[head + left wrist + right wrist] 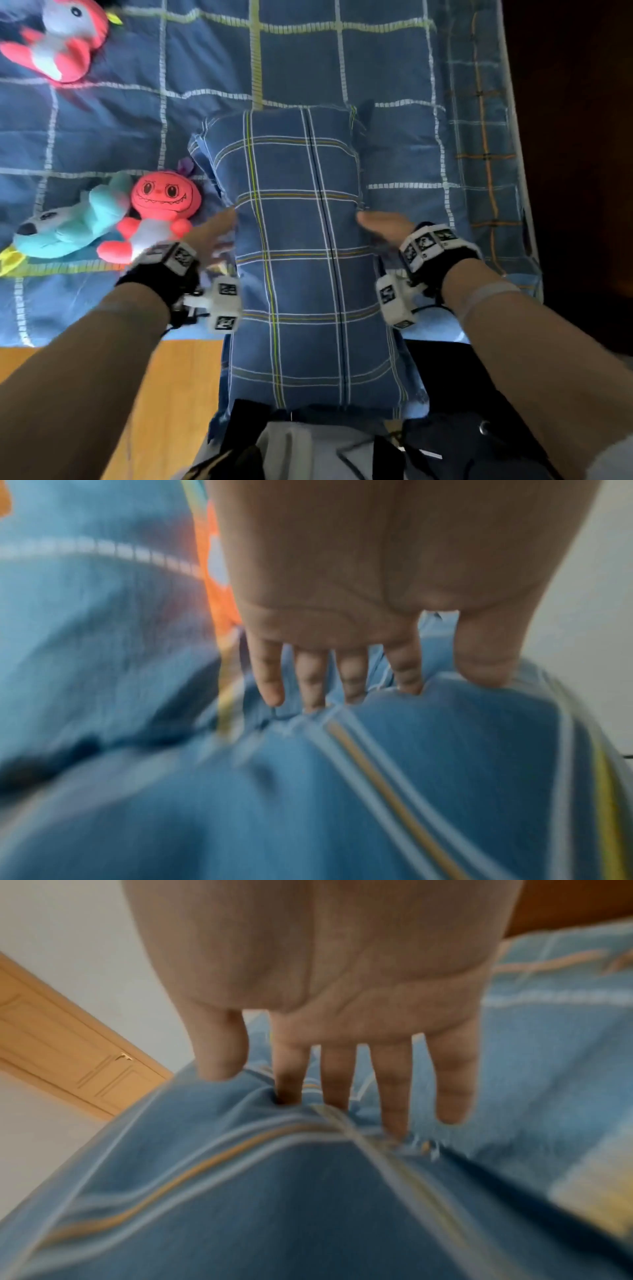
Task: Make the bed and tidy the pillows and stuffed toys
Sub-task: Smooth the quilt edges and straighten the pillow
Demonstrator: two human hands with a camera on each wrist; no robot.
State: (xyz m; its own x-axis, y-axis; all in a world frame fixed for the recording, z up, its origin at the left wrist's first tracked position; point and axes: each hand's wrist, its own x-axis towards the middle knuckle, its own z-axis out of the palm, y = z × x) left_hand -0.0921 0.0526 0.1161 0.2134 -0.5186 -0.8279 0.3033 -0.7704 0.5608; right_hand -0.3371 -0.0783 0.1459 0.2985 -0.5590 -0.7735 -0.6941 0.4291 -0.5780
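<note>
The pillow (301,246), blue with a checked pattern of white, yellow and orange lines, lies lengthwise away from the person, its long axis running from their waist out across the quilt (205,113); its near end overhangs the bed edge and its far end points toward the middle of the bed. The left hand (214,233) presses on its left side and the right hand (385,224) on its right side, about halfway along. In the left wrist view the fingers (270,680) are straight and spread, tips pushing into the pillow's edge, thumb on top of the cloth. In the right wrist view the fingers (394,1096) are likewise straight, their tips sunk in a fold of the cover, the little finger clear of it. Neither hand curls round anything. Just left of the left fingers lie a red toy (161,205) with a drawn grinning face and a teal toy (75,222), touching each other. Another red toy (58,37) lies well beyond them. No writing can be read; the wrist bands carry only black-and-white square markers.
</note>
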